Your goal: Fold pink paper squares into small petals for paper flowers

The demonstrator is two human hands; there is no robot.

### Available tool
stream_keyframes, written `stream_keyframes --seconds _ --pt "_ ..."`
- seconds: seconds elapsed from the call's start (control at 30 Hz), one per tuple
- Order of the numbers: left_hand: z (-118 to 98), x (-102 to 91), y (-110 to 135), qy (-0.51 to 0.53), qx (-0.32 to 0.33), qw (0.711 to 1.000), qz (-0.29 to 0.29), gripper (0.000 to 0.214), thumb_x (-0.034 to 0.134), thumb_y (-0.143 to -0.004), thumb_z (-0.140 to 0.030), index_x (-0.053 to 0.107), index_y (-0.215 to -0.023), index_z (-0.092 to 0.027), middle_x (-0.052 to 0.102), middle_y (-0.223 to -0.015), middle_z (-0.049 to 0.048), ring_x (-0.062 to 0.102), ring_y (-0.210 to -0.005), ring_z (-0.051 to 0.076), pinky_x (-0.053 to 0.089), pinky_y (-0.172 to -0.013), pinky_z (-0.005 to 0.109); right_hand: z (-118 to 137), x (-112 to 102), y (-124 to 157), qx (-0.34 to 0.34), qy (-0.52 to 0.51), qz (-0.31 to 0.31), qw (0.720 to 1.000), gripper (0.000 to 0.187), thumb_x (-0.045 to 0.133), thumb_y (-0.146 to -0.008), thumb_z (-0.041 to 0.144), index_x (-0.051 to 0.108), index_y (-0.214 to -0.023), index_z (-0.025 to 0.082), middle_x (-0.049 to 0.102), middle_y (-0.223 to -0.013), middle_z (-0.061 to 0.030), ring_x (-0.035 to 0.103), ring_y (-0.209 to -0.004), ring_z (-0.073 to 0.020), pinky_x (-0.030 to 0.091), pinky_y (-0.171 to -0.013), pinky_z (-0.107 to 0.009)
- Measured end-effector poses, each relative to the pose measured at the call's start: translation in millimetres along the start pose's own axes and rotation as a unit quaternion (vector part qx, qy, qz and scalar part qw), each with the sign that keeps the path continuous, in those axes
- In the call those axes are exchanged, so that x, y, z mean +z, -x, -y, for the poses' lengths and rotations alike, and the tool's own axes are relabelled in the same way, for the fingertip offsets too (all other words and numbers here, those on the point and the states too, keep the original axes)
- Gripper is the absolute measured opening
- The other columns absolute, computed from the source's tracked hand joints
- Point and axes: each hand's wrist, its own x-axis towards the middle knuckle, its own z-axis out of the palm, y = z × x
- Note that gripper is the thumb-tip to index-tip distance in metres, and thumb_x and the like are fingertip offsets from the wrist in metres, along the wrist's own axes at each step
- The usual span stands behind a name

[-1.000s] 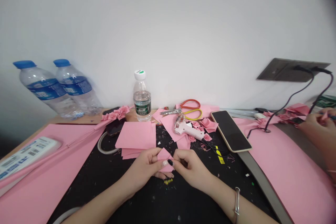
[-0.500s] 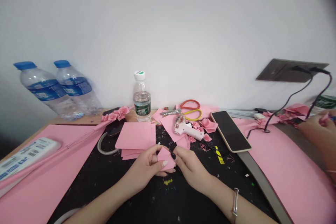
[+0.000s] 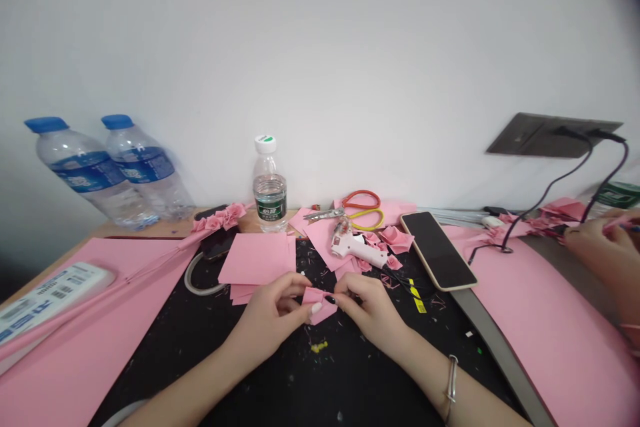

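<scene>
A small folded piece of pink paper [image 3: 320, 312] is held between my two hands above the black mat [image 3: 295, 387]. My left hand [image 3: 277, 312] pinches its left side, thumb in front and fingers behind. At its right upper edge, the thumb and bent fingers of my right hand [image 3: 367, 307] grip the paper. Just behind my left hand lies a stack of pink paper squares [image 3: 260, 259]. Beyond my right hand rest a white and pink glue gun [image 3: 360, 250] and scissors [image 3: 325, 215] with red and yellow handles.
Three bottles stand along the wall, including a small water bottle [image 3: 270, 193]. A phone [image 3: 439, 250] lies right of the glue gun. Paper roses [image 3: 220, 217] on stems lie left. Another person's hand [image 3: 595, 243] works at far right, near cables from the wall socket [image 3: 540, 135].
The paper has turned and been folded further between my fingers. My left fingers have drawn back from beneath it, and my right hand has shifted slightly. The co-worker's hand has moved a little left.
</scene>
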Motion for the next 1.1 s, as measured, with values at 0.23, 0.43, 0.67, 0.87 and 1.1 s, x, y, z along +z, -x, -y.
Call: stream_keyframes --seconds 0.23,0.43,0.67,0.87,1.1 --pt "5 5.3 -1 0.040 -0.080 0.996 0.025 0.019 0.060 -0.073 -0.035 0.056 -0.068 -0.017 0.067 -0.067 0.0011 0.068 -0.076 0.024 0.050 -0.063 0.029 6 1 3 -0.008 -0.017 -0.083 0.996 0.008 0.051 -0.081 0.014 0.055 -0.085 0.019 0.055 -0.083 -0.0041 0.049 -0.065 -0.0144 0.040 -0.055 -0.025" --pt "1 8.2 0 0.122 -0.124 0.984 0.036 0.023 0.063 -0.072 -0.039 0.058 -0.077 -0.017 0.068 -0.080 0.0012 0.065 -0.092 0.024 0.051 -0.072 0.029 13 5 5 -0.039 -0.030 -0.098 0.994 0.016 0.056 -0.076 0.010 0.061 -0.088 0.021 0.051 -0.104 -0.0071 0.048 -0.102 -0.0222 0.041 -0.087 -0.035" --pt "3 12.8 4 0.130 -0.112 0.983 0.068 0.020 0.060 -0.076 -0.037 0.057 -0.082 -0.018 0.069 -0.083 0.0020 0.065 -0.092 0.022 0.051 -0.072 0.029 14 11 3 -0.006 -0.049 -0.107 0.993 0.014 0.060 -0.074 0.008 0.062 -0.081 0.020 0.053 -0.101 -0.0060 0.050 -0.100 -0.0208 0.041 -0.087 -0.034" --pt "4 13.2 5 0.128 -0.108 0.984 0.067 0.017 0.059 -0.077 -0.034 0.056 -0.081 -0.019 0.068 -0.088 0.0018 0.065 -0.092 0.021 0.051 -0.074 0.029 16 10 4 0.013 -0.058 -0.116 0.991 0.016 0.061 -0.072 0.007 0.061 -0.080 0.020 0.054 -0.099 -0.0050 0.052 -0.093 -0.0192 0.043 -0.074 -0.029" --pt "3 13.8 6 0.133 -0.098 0.983 0.082 0.014 0.056 -0.079 -0.032 0.056 -0.085 -0.019 0.068 -0.094 0.0020 0.063 -0.097 0.021 0.050 -0.077 0.031 15 10 4 0.015 -0.062 -0.121 0.991 0.017 0.061 -0.072 0.005 0.061 -0.080 0.020 0.054 -0.098 -0.0043 0.053 -0.090 -0.0177 0.043 -0.069 -0.026"
